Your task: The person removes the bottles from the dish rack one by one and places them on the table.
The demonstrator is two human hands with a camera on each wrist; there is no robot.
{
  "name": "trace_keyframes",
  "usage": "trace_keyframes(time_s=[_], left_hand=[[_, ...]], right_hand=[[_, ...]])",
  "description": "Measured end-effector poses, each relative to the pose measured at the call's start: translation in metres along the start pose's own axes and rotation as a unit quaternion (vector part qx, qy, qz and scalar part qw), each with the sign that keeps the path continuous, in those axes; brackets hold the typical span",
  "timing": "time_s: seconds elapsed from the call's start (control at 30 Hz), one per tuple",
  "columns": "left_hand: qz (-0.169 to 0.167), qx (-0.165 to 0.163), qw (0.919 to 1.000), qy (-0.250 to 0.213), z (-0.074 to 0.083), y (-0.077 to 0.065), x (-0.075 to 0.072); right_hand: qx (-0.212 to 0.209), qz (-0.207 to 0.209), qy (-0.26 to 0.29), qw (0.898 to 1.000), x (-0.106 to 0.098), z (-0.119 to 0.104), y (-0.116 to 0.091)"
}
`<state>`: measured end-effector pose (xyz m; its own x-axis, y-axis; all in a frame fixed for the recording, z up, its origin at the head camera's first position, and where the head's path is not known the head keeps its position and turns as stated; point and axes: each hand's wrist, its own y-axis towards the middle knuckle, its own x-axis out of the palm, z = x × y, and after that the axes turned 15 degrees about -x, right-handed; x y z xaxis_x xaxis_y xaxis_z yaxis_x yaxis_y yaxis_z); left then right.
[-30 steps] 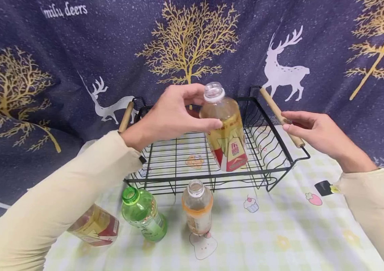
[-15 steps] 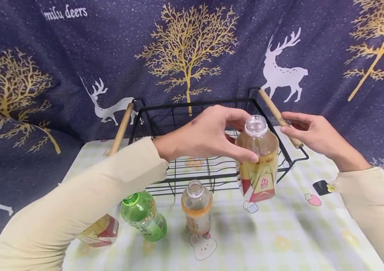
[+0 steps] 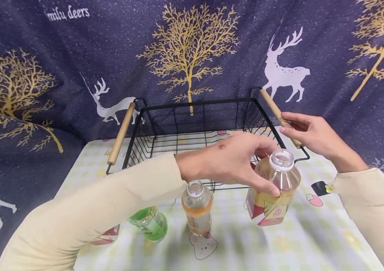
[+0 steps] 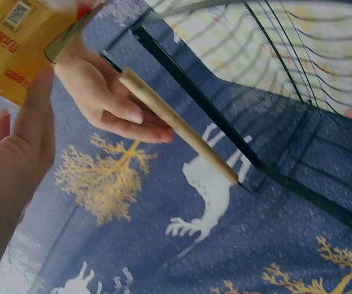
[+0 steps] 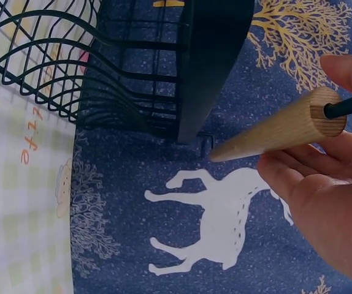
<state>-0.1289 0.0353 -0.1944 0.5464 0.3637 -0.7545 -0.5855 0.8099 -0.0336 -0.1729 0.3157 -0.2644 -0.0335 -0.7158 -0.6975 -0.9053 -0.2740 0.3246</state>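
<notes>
My left hand (image 3: 236,162) grips a clear, capless plastic bottle (image 3: 274,192) with a yellow and red label, in front of the rack's right corner. In the left wrist view the label of this bottle (image 4: 10,52) fills the upper left corner. My right hand (image 3: 317,135) rests its fingertips by the wooden handle (image 3: 280,116) of a black wire rack (image 3: 195,103). Seen from the right wrist, the fingers (image 5: 286,174) lie under that handle (image 5: 286,125) and a gap stays above it. A clear bottle with an orange band (image 3: 196,210) stands below my left wrist.
A green bottle (image 3: 151,226) and another red-labelled bottle (image 3: 107,237) stand at the left, partly behind my left sleeve. The rack's left wooden handle (image 3: 121,133) juts outward. A checked cloth (image 3: 232,248) covers the table; a dark printed curtain (image 3: 110,45) hangs behind.
My left hand has carried the bottle from over the rack to the right, down and toward me. My right hand has stayed by the handle. My left sleeve now covers more of the green bottle.
</notes>
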Motion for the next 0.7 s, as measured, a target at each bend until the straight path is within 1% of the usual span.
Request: trace_keyframes(time_s=[0.1, 0.2, 0.33, 0.43, 0.53, 0.6, 0.7], left_hand=[[0.002, -0.010, 0.9998, 0.015, 0.004, -0.002, 0.007], [0.011, -0.031, 0.9988, 0.035, 0.007, -0.005, 0.015], [0.007, -0.061, 0.9957, 0.069, 0.008, -0.008, 0.027], [0.005, -0.065, 0.9938, 0.090, 0.008, -0.009, 0.037], [0.011, -0.066, 0.9913, 0.113, 0.008, -0.011, 0.046], [0.015, -0.067, 0.9903, 0.121, 0.007, -0.011, 0.051], [0.011, -0.070, 0.9893, 0.128, 0.005, -0.013, 0.057]], right_hand=[[-0.003, 0.002, 0.003, 1.000, 0.001, 0.000, -0.001], [-0.006, 0.006, 0.004, 1.000, 0.002, 0.000, -0.002], [-0.007, 0.008, 0.007, 1.000, 0.003, -0.001, 0.000], [-0.002, 0.006, 0.012, 1.000, 0.003, 0.000, 0.000], [0.004, 0.004, 0.018, 1.000, 0.003, 0.001, 0.000], [0.006, 0.004, 0.019, 1.000, 0.003, 0.001, 0.000], [0.008, 0.002, 0.020, 1.000, 0.003, 0.002, 0.000]])
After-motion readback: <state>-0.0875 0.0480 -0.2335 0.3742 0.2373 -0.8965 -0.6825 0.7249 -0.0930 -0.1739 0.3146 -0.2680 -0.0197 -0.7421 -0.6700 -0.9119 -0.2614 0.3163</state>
